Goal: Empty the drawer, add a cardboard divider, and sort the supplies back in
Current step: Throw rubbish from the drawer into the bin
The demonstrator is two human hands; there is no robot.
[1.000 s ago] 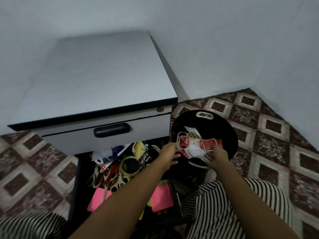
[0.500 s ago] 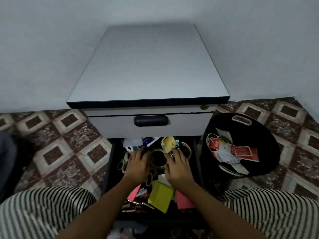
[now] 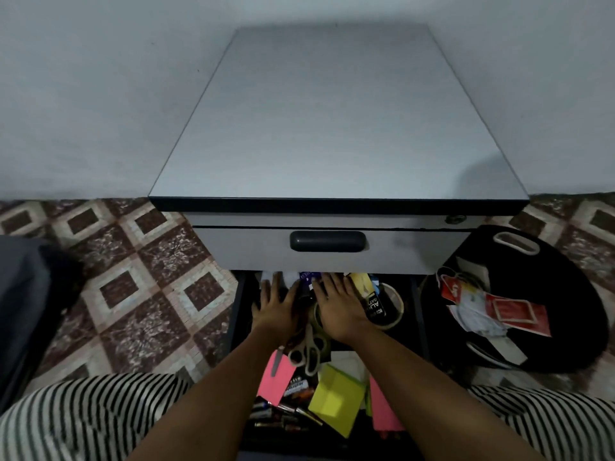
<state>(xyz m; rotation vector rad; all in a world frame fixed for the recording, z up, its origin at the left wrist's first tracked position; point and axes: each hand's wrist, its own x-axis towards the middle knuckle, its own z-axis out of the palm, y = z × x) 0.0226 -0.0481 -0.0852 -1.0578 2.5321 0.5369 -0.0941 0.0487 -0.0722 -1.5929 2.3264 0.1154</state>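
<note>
The left hand (image 3: pixel 276 307) and right hand (image 3: pixel 339 311) had reached deeper into the drawer (image 3: pixel 238 314); fingers lay straight on supplies (image 3: pixel 374 302), gripping nothing.

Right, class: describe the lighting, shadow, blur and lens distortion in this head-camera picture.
Head view: dim, bluish light overall; the open black drawer sits in deep shadow below the grey cabinet top; the wide-angle lens splays the cabinet's sides outward; the black-and-white striped clothing at the bottom corners looks soft.
</note>
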